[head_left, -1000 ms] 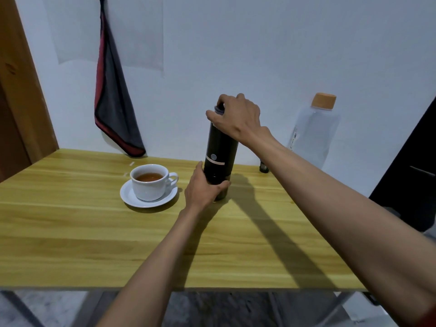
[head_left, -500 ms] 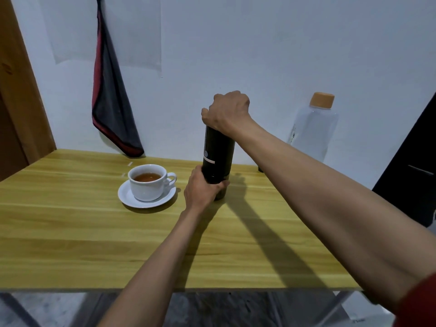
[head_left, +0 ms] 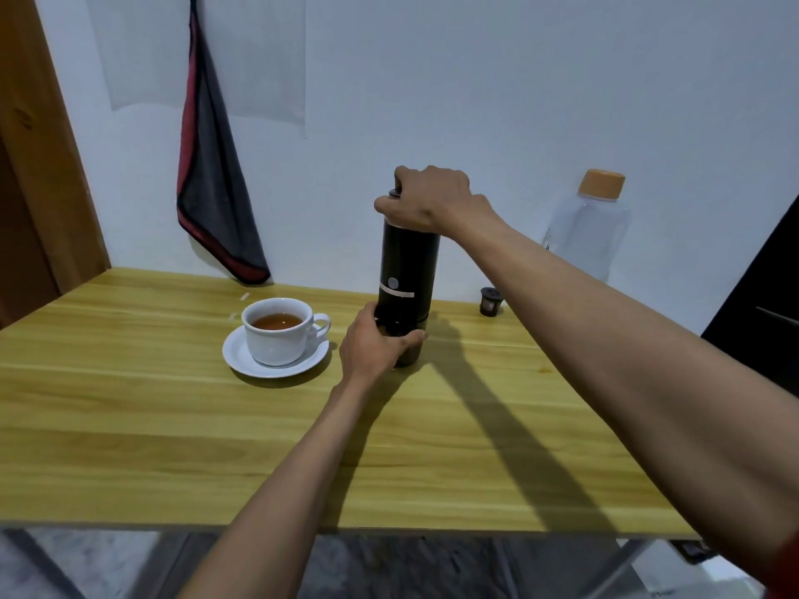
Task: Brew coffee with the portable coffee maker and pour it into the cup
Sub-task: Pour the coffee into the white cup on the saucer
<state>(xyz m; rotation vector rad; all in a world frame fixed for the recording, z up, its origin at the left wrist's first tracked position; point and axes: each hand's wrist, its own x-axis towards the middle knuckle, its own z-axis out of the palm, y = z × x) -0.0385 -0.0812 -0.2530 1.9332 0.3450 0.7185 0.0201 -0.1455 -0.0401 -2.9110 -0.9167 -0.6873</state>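
- Coffee maker [head_left: 406, 261], a tall black cylinder with a pale band and a round button low on its front, stands upright on the table [head_left: 129, 425], near the far edge.
- Our left hand [head_left: 372, 343] has its grip curled round the lowest section of the cylinder, just above the tabletop.
- Our right hand [head_left: 432, 201] reaches in from the right, and its grip is closed over the top cap, fingers curled down around the rim.
- We see the white cup [head_left: 279, 339] on its white saucer [head_left: 242, 361] just left of the coffee maker and apart from it. Its handle points right, and it holds brown liquid.
- A small black filter basket [head_left: 490, 301] sits on the table to the right of the cylinder.
- A clear bottle [head_left: 588, 235] with an orange cap stands farther right, by the wall.
- A grey cloth [head_left: 216, 201] edged in red hangs on the wall at the left.
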